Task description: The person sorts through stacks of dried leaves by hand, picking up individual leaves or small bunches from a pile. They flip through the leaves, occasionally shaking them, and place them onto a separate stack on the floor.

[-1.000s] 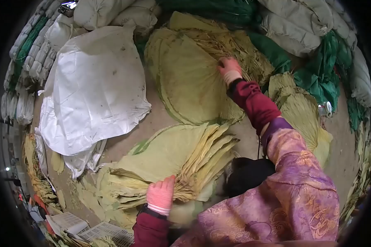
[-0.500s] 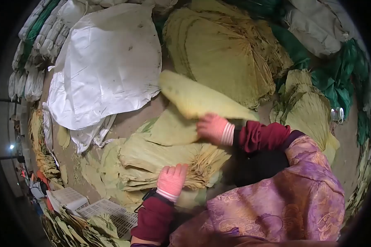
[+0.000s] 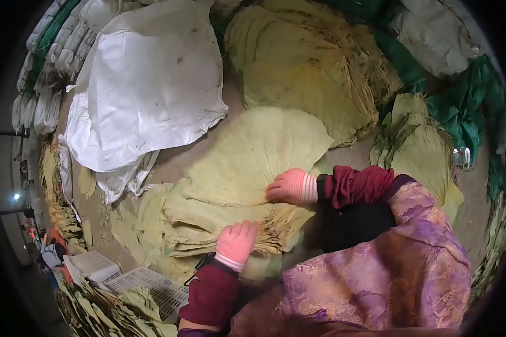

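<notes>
A broad, pale green dried lotus leaf [image 3: 253, 151] lies fanned out over a folded stack of dried leaves [image 3: 194, 227]. My right hand [image 3: 291, 186], in a pink knit glove with a striped cuff, is closed at the leaf's gathered centre edge. On the front of the folded stack rests my left hand [image 3: 236, 242], gloved the same way, its fingers stretched over the folds and its thumb hidden. The bunched brown ends of the stack [image 3: 281, 227] lie to the right of my left hand.
A large pile of dried leaves [image 3: 298, 67] sits beyond, with a smaller pile [image 3: 421, 146] at the right. A white sack [image 3: 152, 84] lies at the upper left. Printed paper [image 3: 146, 289] and more leaves [image 3: 101, 312] are at the lower left; green netting [image 3: 461, 112] at the right.
The top leaf, folded and lifted in motion before, now lies spread flat over the stack. My right hand has moved slightly down; my left hand stays almost in place.
</notes>
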{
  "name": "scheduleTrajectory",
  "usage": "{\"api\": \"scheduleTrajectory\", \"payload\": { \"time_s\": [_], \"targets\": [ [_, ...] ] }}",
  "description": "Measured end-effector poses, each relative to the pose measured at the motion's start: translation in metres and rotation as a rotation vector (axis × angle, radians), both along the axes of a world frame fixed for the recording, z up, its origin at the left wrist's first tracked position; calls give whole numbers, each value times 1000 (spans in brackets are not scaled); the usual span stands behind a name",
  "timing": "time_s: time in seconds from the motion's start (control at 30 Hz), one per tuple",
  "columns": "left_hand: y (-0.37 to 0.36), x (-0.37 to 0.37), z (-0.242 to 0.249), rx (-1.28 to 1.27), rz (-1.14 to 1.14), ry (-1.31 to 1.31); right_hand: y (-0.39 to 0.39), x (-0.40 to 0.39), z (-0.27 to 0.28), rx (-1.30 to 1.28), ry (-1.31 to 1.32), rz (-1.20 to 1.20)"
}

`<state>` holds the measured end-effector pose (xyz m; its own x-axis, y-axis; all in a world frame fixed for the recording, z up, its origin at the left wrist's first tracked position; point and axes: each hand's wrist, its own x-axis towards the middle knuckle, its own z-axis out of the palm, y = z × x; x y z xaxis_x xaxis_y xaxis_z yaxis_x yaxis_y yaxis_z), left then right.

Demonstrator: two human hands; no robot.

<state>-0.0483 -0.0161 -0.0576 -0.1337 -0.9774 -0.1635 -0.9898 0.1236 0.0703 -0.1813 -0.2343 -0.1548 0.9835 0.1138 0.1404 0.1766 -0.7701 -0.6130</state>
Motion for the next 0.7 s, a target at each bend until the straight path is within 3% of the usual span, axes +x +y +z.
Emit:
{"api": "scheduleTrajectory", "payload": {
  "time_s": [0.13,0.37,0.43,0.5,0.57,0.63,0.7],
  "targets": [
    [9,-3,-7,51,15,12,9,-8,-14,138,21,-61],
    [13,1,-11,-75,26,21,3,-4,-12,231,74,-69],
    [13,2,-11,-99,21,-1,-4,-1,-12,281,312,-181],
    [13,8,-10,-81,20,54,-32,-11,-32,375,-133,-604],
    [8,8,-2,-82,43,80,-94,-21,-20,624,-13,-1158],
    [3,8,3,-100,43,112,-140,-56,-17,544,-366,-1462],
    [6,10,0,-47,61,120,-164,-106,-15,460,-437,-1573]
  ]
}}
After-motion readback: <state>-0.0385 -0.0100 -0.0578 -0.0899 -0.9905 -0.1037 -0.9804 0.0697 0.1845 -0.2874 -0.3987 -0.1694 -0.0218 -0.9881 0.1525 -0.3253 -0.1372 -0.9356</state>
